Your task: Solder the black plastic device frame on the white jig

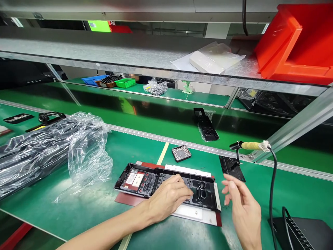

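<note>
Casing (195, 184) under left hand (171, 195): likely light, stiff, slick; hold by rim (132, 193). Left grip unclear; right hand (243, 203) relaxed, empty.

A green workbench (122, 149) spans the lower frame, bearing plastic-wrapped dark parts (52, 147) at left, a red-and-white fixture (192, 212) at lower center, a small black tray (183, 159) above it and a black plate (229, 168) at right. Behind, a green strip (156, 116) holds a long black piece (206, 125). Across the top, a metal shelf (104, 45) supports a white box (204, 63), clear plastic (230, 58) and, upper right, a red bin (279, 41).
</note>
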Tool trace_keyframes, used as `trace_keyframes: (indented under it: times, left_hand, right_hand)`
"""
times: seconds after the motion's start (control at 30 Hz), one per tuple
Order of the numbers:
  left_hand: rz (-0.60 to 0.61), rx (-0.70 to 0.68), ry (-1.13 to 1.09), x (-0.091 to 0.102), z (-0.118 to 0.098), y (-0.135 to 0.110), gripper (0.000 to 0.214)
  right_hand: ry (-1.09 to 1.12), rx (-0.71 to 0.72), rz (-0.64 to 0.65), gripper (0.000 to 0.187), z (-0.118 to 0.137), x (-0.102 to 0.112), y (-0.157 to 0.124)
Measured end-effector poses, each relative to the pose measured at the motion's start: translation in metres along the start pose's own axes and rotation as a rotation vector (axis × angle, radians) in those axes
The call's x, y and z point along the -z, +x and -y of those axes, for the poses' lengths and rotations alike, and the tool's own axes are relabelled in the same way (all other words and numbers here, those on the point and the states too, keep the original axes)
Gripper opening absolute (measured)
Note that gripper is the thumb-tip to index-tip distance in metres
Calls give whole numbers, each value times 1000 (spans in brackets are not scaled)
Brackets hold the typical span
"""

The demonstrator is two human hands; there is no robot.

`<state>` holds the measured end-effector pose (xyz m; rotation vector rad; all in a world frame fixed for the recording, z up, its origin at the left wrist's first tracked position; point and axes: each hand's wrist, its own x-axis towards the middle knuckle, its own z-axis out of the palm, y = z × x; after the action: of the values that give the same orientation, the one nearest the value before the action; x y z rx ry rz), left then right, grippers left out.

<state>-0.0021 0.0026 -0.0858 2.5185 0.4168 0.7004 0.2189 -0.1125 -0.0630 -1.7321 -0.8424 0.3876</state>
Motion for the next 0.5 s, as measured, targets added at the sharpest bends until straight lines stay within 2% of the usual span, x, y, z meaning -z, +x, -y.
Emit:
trace_keyframes:
  times: [0.07, 0.2, 0.3, 0.4, 0.5]
  left_hand:
    - [-4, 2, 3, -1, 2, 1, 16]
    - [-24, 11, -1, -3, 4, 1, 14]
    - [-35, 18, 5, -4, 5, 1, 11]
    - [-51, 7, -2, -4, 5, 2, 10]
    - [-69, -4, -23, -5, 7, 6, 11]
  right_hand:
    - [83, -34, -54, 45, 11, -4, 17]
    - [294, -28, -279, 63, 17, -16, 63]
    - [273, 21, -444, 77, 14, -22, 100]
    - [201, 110, -600, 73, 15, -23, 129]
    - [136, 171, -672, 74, 19, -22, 145]
